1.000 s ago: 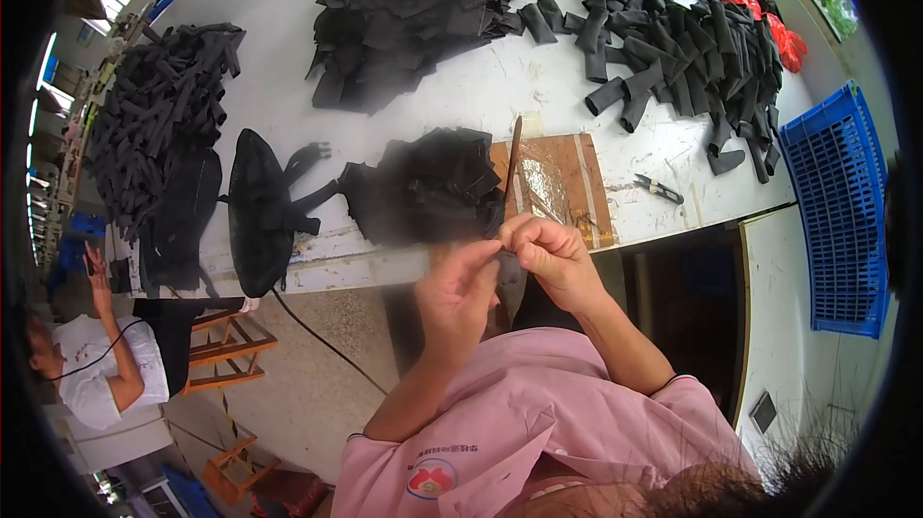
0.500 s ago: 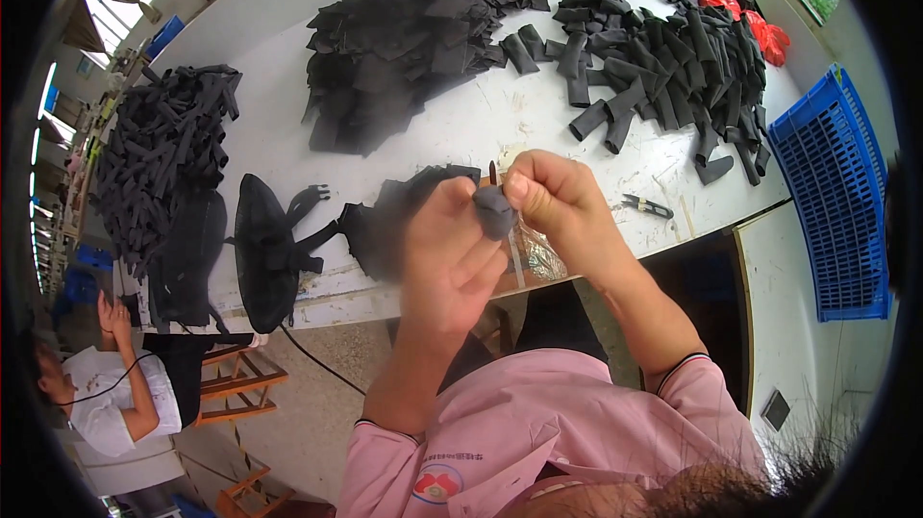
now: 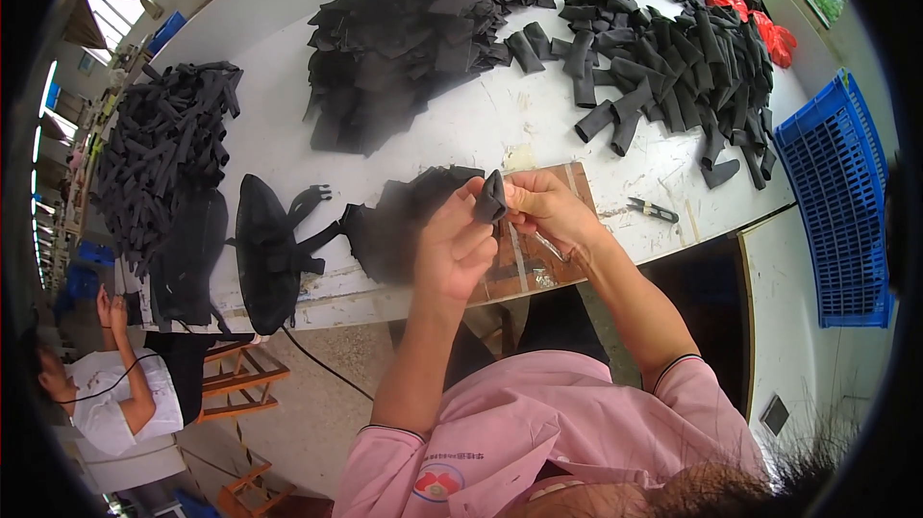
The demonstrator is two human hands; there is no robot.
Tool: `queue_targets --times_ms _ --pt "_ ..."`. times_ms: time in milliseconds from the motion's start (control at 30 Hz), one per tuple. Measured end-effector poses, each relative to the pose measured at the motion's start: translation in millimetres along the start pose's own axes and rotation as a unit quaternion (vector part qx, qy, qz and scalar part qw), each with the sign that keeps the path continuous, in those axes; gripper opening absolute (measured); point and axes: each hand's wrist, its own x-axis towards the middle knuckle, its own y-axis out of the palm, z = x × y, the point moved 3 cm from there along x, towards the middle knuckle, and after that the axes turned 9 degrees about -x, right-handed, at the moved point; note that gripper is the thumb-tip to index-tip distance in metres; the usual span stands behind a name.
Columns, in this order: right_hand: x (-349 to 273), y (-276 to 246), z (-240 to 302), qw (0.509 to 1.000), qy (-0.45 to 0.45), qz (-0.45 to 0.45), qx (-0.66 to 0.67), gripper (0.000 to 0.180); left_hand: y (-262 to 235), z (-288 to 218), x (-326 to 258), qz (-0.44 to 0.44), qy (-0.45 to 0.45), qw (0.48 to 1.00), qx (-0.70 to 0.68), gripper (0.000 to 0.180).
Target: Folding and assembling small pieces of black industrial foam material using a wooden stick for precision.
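Best to steady with left hand the black cloth piece above brown board, easing its edge lightly with right hand to avoid creasing. At board's left: pinching left-handed, with lower fingers loosely curled. Over board: gripping cloth's right side by right fingertips, with forearm slanting inward.

blue crate, far right | red plastic, back right | wooden stool, left
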Motion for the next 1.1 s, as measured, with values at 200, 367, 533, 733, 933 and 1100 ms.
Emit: queue_targets --times_ms 200,367,533,733,933,1100 --pt "-0.9 18.0 47.2 0.986 -0.094 0.021 -0.138 0.031 15.0 -2.4 -6.9 0.15 -0.053 0.955 -0.25 0.025" --pt "5.7 -5.2 -13.9 0.999 -0.002 0.041 -0.018 0.032 -32.5 0.0 -2.1 -0.022 0.011 1.0 0.004 0.023" --pt "3.6 -10.0 -15.1 0.997 -0.075 -0.007 -0.019 0.032 -0.3 -13.1 -6.8 -0.069 0.264 0.86 0.431 0.04" --pt "-26.7 11.8 41.2 0.828 -0.377 -0.211 -0.357 0.032 39.1 -11.3 -12.7 0.021 0.375 0.78 0.5 0.01" --pt "-19.9 22.0 47.3 0.637 -0.287 -0.106 -0.708 0.034 2.9 -17.6 -22.7 -0.001 0.374 0.841 0.392 0.011" --pt "-10.7 7.4 24.5 0.692 -0.328 -0.115 -0.632 0.028 36.2 -4.3 1.9 0.05 0.205 0.941 0.263 0.016"
